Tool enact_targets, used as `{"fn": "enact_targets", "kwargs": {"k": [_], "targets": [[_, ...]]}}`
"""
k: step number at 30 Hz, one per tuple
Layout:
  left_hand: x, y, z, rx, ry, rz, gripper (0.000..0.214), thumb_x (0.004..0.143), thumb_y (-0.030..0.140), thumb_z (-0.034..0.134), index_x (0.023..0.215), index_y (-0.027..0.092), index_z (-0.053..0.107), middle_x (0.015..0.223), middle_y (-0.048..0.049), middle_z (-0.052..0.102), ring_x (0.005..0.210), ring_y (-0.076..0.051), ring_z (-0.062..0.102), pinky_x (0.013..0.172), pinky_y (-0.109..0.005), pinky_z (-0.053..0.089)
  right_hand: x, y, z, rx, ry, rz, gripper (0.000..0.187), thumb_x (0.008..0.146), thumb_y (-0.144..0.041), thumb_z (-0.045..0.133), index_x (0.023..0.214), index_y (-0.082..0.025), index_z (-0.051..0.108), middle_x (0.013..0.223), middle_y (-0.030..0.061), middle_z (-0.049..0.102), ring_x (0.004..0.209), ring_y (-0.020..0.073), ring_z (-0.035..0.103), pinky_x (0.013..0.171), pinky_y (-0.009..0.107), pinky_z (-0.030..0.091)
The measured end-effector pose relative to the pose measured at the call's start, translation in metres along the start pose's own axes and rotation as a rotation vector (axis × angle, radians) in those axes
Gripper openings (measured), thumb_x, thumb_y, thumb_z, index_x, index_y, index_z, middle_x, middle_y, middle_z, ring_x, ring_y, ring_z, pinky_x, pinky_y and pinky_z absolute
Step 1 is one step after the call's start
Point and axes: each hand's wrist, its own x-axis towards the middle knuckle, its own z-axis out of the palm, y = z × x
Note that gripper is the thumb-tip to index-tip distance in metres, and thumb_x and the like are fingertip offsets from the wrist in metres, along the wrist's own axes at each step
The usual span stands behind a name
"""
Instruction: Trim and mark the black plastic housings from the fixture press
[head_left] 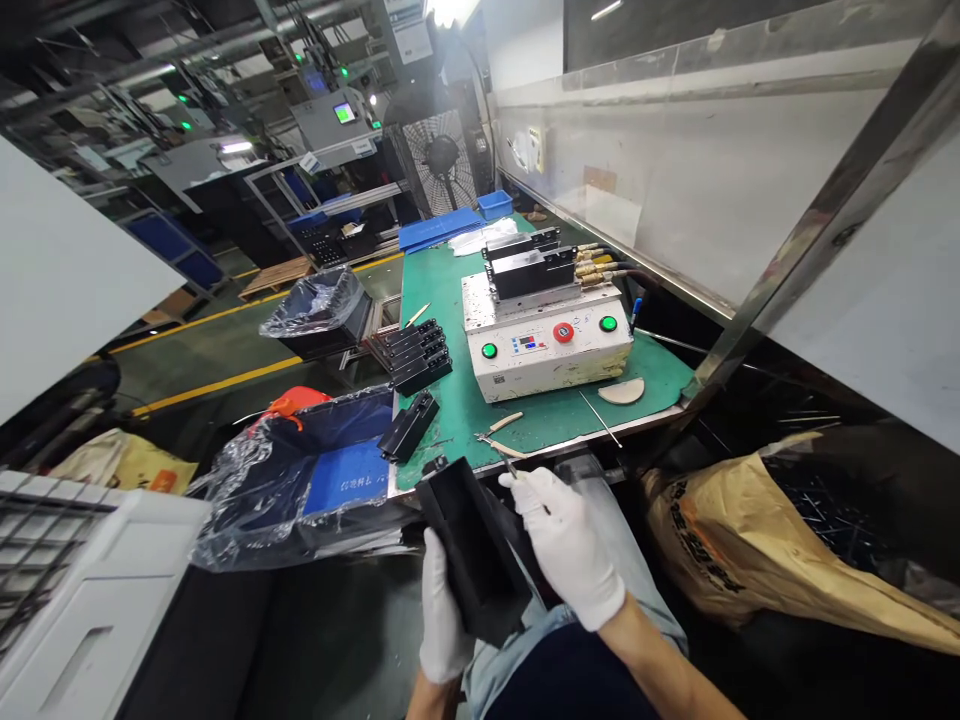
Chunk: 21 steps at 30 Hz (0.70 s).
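My left hand [442, 610], in a white glove, grips a black rectangular plastic part [472, 550] from below, over my lap. My right hand [566, 545], also gloved, is closed around a thin metal tool [508, 463] whose tip points at the top end of the part. On the green mat [450, 400] in front lie a pair of small cutters [499, 432], one loose black part [409, 425] and a stack of black parts [412, 355].
A white machine [547, 345] with two green buttons and a red one stands on the mat. A blue bin lined with plastic [330, 470] sits at left, a yellow sack [765, 540] at right. A fan [439, 160] stands beyond the table.
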Motion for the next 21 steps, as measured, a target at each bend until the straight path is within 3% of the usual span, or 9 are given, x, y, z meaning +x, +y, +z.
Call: {"fn": "enact_targets", "kwargs": {"k": [2,5,11,17,21], "targets": [[-0.007,0.015,0.009,-0.179,-0.078,-0.286,0.056,0.083,0.070,0.064,0.101,0.020,0.080,0.102,-0.0099,0.084,0.125,-0.033,0.069,0.117,-0.049,0.052,0.010,-0.004,-0.012,-0.013,-0.073,-0.065,0.032,0.105,-0.035,0.052,0.095,-0.022,0.079,0.090,0.0058,0.079,0.082,0.0188,0.074,0.077,0.028,0.057],[-0.011,0.025,0.013,-0.311,-0.154,-0.455,0.045,0.083,0.062,0.071,0.094,0.020,0.082,0.087,-0.0072,0.084,0.113,-0.031,0.075,0.112,-0.048,0.056,0.027,-0.011,-0.024,-0.128,-0.166,-0.162,0.033,0.105,-0.037,0.055,0.091,-0.023,0.082,0.089,0.0054,0.082,0.080,0.0192,0.075,0.075,0.028,0.054],[-0.008,0.016,0.007,-0.246,-0.220,-0.452,0.063,0.080,0.072,0.069,0.108,0.017,0.081,0.102,-0.0114,0.083,0.116,-0.034,0.073,0.108,-0.049,0.059,0.049,-0.017,-0.026,-0.469,-0.209,-0.337,0.048,0.107,-0.043,0.051,0.074,-0.023,0.079,0.071,0.0041,0.077,0.063,0.0153,0.067,0.061,0.029,0.036],[-0.008,0.019,0.014,-0.250,-0.172,-0.361,0.064,0.087,0.067,0.063,0.133,0.022,0.071,0.119,-0.0099,0.081,0.122,-0.032,0.071,0.108,-0.049,0.060,0.053,-0.018,-0.030,-0.536,-0.231,-0.372,0.050,0.108,-0.045,0.050,0.073,-0.022,0.079,0.068,0.0034,0.075,0.060,0.0144,0.063,0.060,0.030,0.030],[-0.011,0.024,0.017,-0.174,-0.177,-0.327,0.067,0.084,0.069,0.066,0.127,0.019,0.074,0.117,-0.0123,0.081,0.118,-0.034,0.073,0.101,-0.049,0.063,0.055,-0.017,-0.031,-0.580,-0.246,-0.375,0.050,0.108,-0.047,0.049,0.078,-0.024,0.081,0.072,0.0036,0.077,0.063,0.0157,0.065,0.060,0.032,0.029]]}}
